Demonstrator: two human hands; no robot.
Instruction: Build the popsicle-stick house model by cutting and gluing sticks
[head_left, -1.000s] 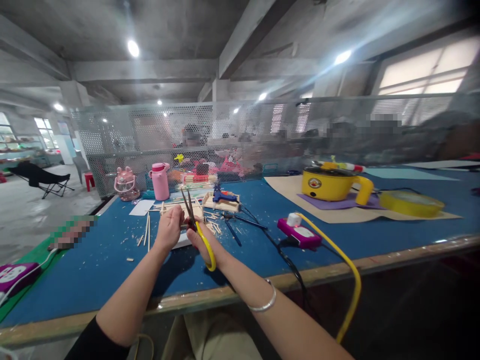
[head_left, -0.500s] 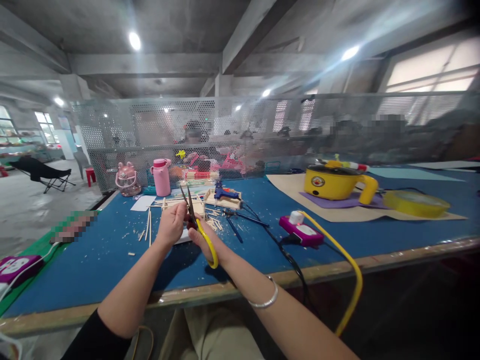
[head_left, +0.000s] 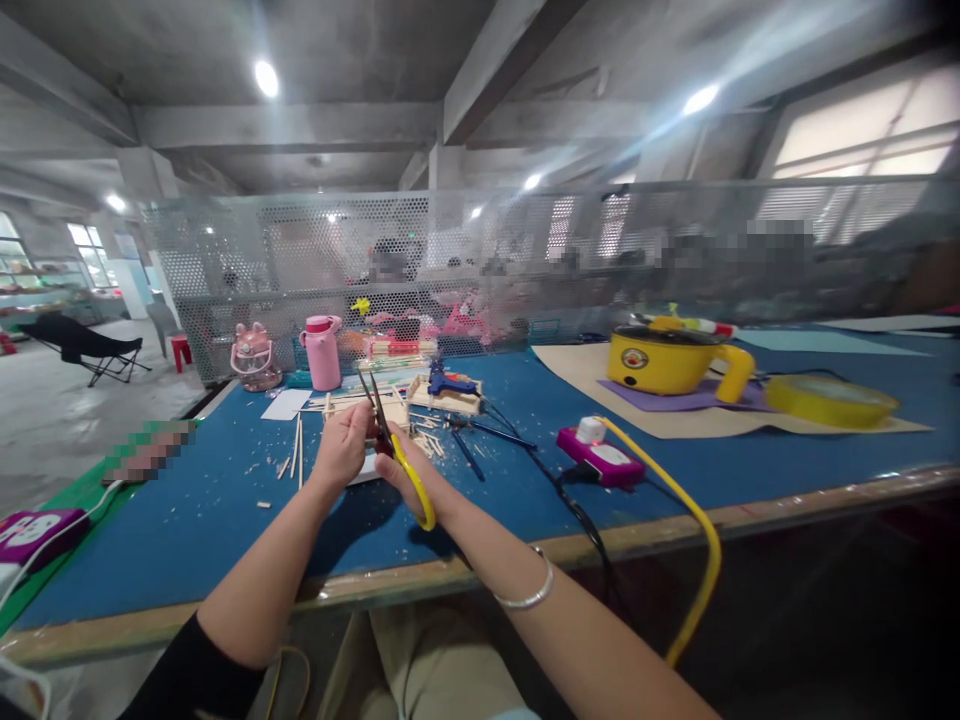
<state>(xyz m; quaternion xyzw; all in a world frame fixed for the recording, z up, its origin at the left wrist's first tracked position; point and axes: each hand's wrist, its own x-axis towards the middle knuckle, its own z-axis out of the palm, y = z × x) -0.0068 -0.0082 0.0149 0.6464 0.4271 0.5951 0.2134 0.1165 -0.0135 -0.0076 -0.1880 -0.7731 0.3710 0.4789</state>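
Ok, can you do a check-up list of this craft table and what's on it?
Surface: blue table, sprinkled with wood bits.
Job's things: scissors, yellow handles, blades slightly open.
Clutter: wooden sticks, glue gun, pink bottle, yellow pot.
Hands: right hand grips the scissors; left hand curled beside the blades, contents hidden.
Cables: yellow cable and black cable leave the purple power strip.
Surroundings: mesh screen behind; folding chair far left.

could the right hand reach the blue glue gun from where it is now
Probably, by distance: the glue gun lies just beyond the right hand on the blue table, with only loose sticks between. But that hand is gripping the yellow scissors, so it isn't free to take it.
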